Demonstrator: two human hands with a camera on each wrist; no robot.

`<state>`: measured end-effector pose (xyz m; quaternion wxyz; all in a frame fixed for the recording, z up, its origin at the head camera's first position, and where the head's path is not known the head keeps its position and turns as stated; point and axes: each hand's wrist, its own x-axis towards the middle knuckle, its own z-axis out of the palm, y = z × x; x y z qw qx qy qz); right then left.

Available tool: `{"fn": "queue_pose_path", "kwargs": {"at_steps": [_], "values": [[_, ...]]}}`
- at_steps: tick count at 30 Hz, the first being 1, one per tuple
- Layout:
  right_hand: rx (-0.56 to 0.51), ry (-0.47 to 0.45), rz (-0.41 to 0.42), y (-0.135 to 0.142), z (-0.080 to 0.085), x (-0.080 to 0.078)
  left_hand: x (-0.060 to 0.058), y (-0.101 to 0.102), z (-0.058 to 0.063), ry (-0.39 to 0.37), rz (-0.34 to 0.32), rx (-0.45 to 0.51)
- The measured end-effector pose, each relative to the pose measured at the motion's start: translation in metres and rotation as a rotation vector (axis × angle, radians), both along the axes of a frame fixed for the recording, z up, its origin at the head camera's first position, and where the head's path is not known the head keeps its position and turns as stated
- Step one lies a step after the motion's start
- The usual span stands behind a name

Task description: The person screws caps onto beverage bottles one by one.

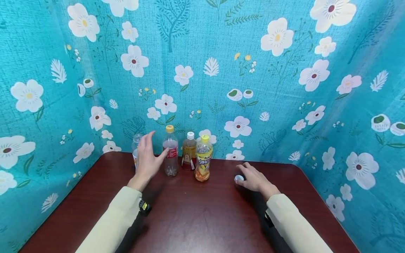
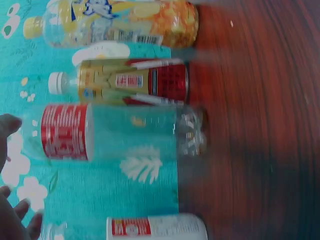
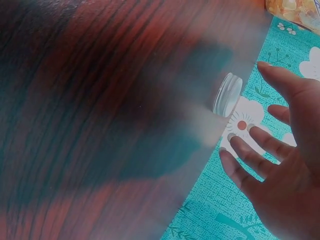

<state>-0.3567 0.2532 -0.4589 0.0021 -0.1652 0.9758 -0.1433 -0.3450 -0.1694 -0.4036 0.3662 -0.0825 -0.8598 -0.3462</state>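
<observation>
My left hand (image 1: 148,160) is raised with thumb and fingers spread apart, to the left of a clear soda bottle (image 1: 171,163) with a red label and yellow cap. In the head view the thumb overlaps this bottle; the hand holds nothing. A second clear bottle (image 1: 135,154) with a white label stands partly hidden behind the left hand. On the right side of the table, my right hand (image 1: 253,177) hovers over a small round tin (image 3: 228,95) with a whitish top. Its fingers are spread and stay apart from the tin in the right wrist view.
A white-capped bottle (image 1: 189,154) with a gold and red label stands right of the soda bottle. Beside it is a yellow-capped drink bottle (image 1: 203,161) with a yellow label. The dark red table (image 1: 202,214) ends against a blue flowered curtain (image 1: 202,38).
</observation>
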Motion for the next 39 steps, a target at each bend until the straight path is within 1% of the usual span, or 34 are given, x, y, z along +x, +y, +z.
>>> {"fn": "queue_pose_path", "kwargs": {"at_steps": [3,5,10,13,18,21,23,28,32,35,39], "values": [[-0.003,0.003,-0.005,0.000,-0.001,-0.001,0.004,-0.013,-0.001,0.069,0.093,-0.002],[-0.004,0.001,-0.009,0.000,-0.001,-0.002,0.006,-0.022,-0.002,0.082,0.141,0.010],[-0.010,-0.023,-0.019,-0.001,-0.001,-0.002,0.008,-0.041,-0.009,0.039,0.214,0.048],[-0.008,-0.032,-0.024,-0.002,-0.001,-0.002,0.006,-0.049,-0.013,-0.004,0.234,0.062],[-0.004,-0.029,-0.025,-0.002,0.000,-0.003,-0.001,-0.056,-0.021,-0.092,0.239,0.091],[0.002,-0.035,-0.027,-0.002,0.000,-0.004,-0.006,-0.059,-0.026,-0.162,0.232,0.121],[0.007,-0.041,-0.033,-0.003,-0.001,-0.005,-0.010,-0.060,-0.028,-0.212,0.219,0.154],[0.024,-0.051,-0.058,-0.002,-0.001,-0.008,-0.021,-0.062,-0.031,-0.332,0.158,0.257],[0.037,-0.052,-0.063,-0.002,-0.001,-0.010,-0.026,-0.061,-0.031,-0.396,0.132,0.297],[0.038,-0.052,-0.058,-0.002,-0.002,-0.010,-0.028,-0.059,-0.031,-0.426,0.126,0.318],[0.038,-0.054,-0.058,-0.003,-0.004,-0.009,-0.032,-0.060,-0.034,-0.457,0.125,0.337]]}}
